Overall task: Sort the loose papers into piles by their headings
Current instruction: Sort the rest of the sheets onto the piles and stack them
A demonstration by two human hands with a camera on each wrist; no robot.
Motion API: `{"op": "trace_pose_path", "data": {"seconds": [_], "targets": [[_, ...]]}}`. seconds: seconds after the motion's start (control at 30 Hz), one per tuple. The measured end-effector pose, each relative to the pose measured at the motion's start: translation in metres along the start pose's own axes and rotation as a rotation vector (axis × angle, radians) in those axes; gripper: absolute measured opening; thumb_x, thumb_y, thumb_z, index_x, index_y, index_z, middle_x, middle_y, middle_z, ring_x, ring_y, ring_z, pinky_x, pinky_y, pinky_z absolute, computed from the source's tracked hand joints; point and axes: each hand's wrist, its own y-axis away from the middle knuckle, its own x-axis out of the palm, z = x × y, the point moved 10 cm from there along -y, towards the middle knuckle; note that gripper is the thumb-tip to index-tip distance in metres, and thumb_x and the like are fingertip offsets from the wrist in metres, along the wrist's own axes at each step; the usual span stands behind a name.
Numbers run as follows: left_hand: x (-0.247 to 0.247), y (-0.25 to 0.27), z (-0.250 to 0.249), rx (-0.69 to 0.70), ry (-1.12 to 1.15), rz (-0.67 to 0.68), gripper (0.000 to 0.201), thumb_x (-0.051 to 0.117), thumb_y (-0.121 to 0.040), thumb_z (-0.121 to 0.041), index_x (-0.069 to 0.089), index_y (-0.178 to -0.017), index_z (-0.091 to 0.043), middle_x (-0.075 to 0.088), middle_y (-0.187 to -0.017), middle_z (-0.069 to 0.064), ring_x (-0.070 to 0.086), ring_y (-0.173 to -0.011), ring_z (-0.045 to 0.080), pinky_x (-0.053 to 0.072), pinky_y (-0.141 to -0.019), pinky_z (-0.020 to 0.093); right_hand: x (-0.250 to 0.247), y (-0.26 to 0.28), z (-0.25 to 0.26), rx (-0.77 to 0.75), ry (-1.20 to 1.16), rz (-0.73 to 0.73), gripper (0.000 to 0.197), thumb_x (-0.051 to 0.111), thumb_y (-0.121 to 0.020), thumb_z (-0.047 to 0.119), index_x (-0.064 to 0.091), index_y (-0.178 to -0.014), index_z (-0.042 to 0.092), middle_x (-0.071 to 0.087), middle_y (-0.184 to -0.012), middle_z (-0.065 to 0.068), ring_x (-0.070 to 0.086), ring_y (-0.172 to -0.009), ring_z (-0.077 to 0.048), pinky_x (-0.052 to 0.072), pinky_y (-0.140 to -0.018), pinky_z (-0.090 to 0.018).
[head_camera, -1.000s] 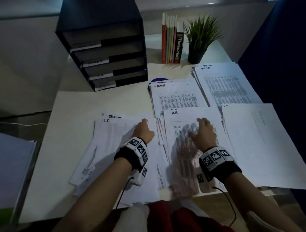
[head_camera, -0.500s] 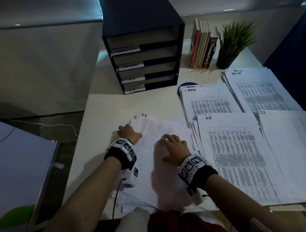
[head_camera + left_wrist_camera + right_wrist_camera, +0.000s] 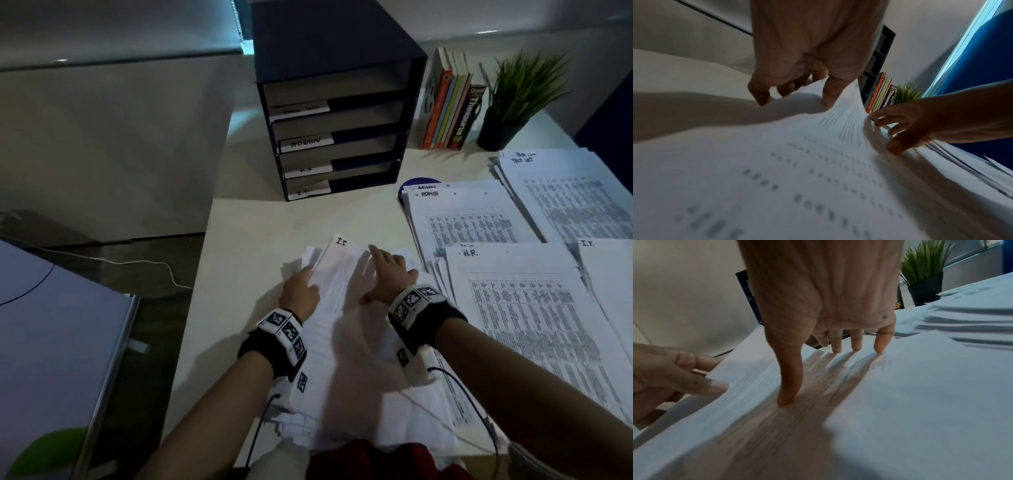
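Observation:
A loose heap of papers (image 3: 346, 346) lies at the desk's front middle; its top sheet (image 3: 340, 253) is headed "I.T." My left hand (image 3: 305, 284) pinches this sheet's left edge, thumb on top and fingers under it (image 3: 797, 97), and the edge curls up. My right hand (image 3: 387, 267) presses straight, spread fingertips (image 3: 856, 347) onto the heap. To the right lie the sorted piles: ADMIN (image 3: 472, 219), TASK LIST (image 3: 568, 192), H.R. (image 3: 531, 325) and I.T. (image 3: 609, 274).
A dark paper tray stack (image 3: 335, 113) with labelled slots stands at the back of the desk, with upright books (image 3: 448, 113) and a potted plant (image 3: 513, 99) to its right. The desk's left edge (image 3: 191, 308) drops to the floor. A grey surface (image 3: 51, 325) lies lower left.
My right hand left the H.R. pile and came over to the loose heap. My left hand shifted to the top sheet's left edge and lifted it. The view swung left.

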Motion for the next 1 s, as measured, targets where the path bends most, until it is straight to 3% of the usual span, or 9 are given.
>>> {"op": "trace_pose_path", "data": {"seconds": [0.17,0.33,0.43,0.53,0.6,0.7,0.83,0.93,1.0], "targets": [[-0.010,0.000,0.004,-0.003,0.104,0.016,0.031,0.036,-0.100,-0.027,0.050,-0.078,-0.010,0.052,-0.081,0.013,0.049,-0.081,0.023,0.029,-0.066,0.025,-0.002,0.000,0.019,-0.117,-0.050,-0.081,0.095,0.079,-0.069,0.025,0.020,-0.143,0.019,0.024,-0.147,0.001,0.026,-0.134,-0.023,0.029,-0.102,-0.047],[-0.009,-0.010,0.019,-0.123,0.323,0.042,0.048,0.035,-0.098,-0.040,0.064,-0.108,-0.004,0.065,-0.109,0.015,0.060,-0.100,0.028,0.045,-0.095,0.040,-0.005,0.015,0.021,-0.215,-0.009,-0.229,0.052,0.070,-0.073,0.011,0.046,-0.119,0.016,0.043,-0.132,0.001,0.035,-0.127,-0.021,0.025,-0.103,-0.046],[-0.005,-0.016,0.014,-0.068,0.295,0.084,0.026,0.052,-0.091,-0.018,0.065,-0.108,-0.003,0.067,-0.109,0.014,0.062,-0.101,0.028,0.047,-0.095,0.044,-0.019,0.034,0.036,-0.385,0.107,-0.418,0.039,0.077,-0.051,-0.003,0.061,-0.084,0.011,0.064,-0.106,-0.004,0.053,-0.113,-0.032,0.029,-0.095,-0.059],[-0.002,-0.016,0.006,0.002,0.253,0.118,0.023,0.049,-0.084,0.007,0.067,-0.082,-0.008,0.062,-0.078,0.008,0.056,-0.076,0.019,0.047,-0.071,0.024,-0.014,0.034,0.041,-0.408,0.014,-0.300,0.021,0.070,-0.071,0.009,0.063,-0.090,0.011,0.066,-0.104,-0.002,0.055,-0.109,-0.023,0.019,-0.104,-0.051],[-0.003,-0.014,0.006,0.025,0.283,0.124,0.037,0.046,-0.084,0.011,0.061,-0.062,-0.014,0.056,-0.063,-0.001,0.049,-0.061,0.011,0.043,-0.055,0.014,-0.030,0.039,0.040,-0.434,-0.069,-0.451,0.009,0.069,-0.073,0.019,0.068,-0.081,0.014,0.066,-0.100,-0.004,0.059,-0.099,-0.025,0.031,-0.092,-0.051],[0.001,-0.008,0.008,0.013,0.313,0.189,0.037,0.044,-0.086,0.010,0.063,-0.065,-0.013,0.061,-0.072,-0.001,0.056,-0.070,0.010,0.047,-0.061,0.008,-0.034,0.040,0.044,-0.439,-0.075,-0.471,0.007,0.073,-0.066,0.024,0.070,-0.067,0.018,0.061,-0.118,-0.009,0.047,-0.112,-0.026,0.036,-0.088,-0.050],[-0.010,-0.006,0.003,0.031,0.457,0.166,0.024,0.042,-0.092,-0.002,0.066,-0.093,-0.006,0.062,-0.099,0.008,0.054,-0.100,0.023,0.042,-0.094,0.035,-0.016,0.054,0.064,-0.633,-0.027,-0.331,0.038,0.051,-0.069,0.048,0.073,-0.078,0.018,0.071,-0.095,-0.002,0.066,-0.089,-0.020,0.040,-0.087,-0.055],[-0.020,-0.007,-0.004,0.086,0.539,0.115,0.031,0.036,-0.096,-0.010,0.060,-0.116,-0.013,0.056,-0.115,0.001,0.048,-0.107,0.015,0.034,-0.097,0.030,-0.011,0.065,0.066,-0.654,-0.267,-0.199,0.065,0.035,-0.082,0.065,0.073,-0.095,0.014,0.070,-0.101,0.000,0.060,-0.093,-0.009,0.028,-0.094,-0.026],[-0.026,-0.012,-0.005,0.120,0.563,0.045,0.031,0.038,-0.095,-0.009,0.059,-0.105,-0.030,0.057,-0.096,0.007,0.050,-0.088,0.018,0.038,-0.083,0.031,-0.021,0.065,0.061,-0.599,-0.461,-0.216,0.062,0.034,-0.089,0.055,0.072,-0.095,0.007,0.071,-0.096,-0.005,0.057,-0.084,-0.006,0.033,-0.080,-0.014]]}}
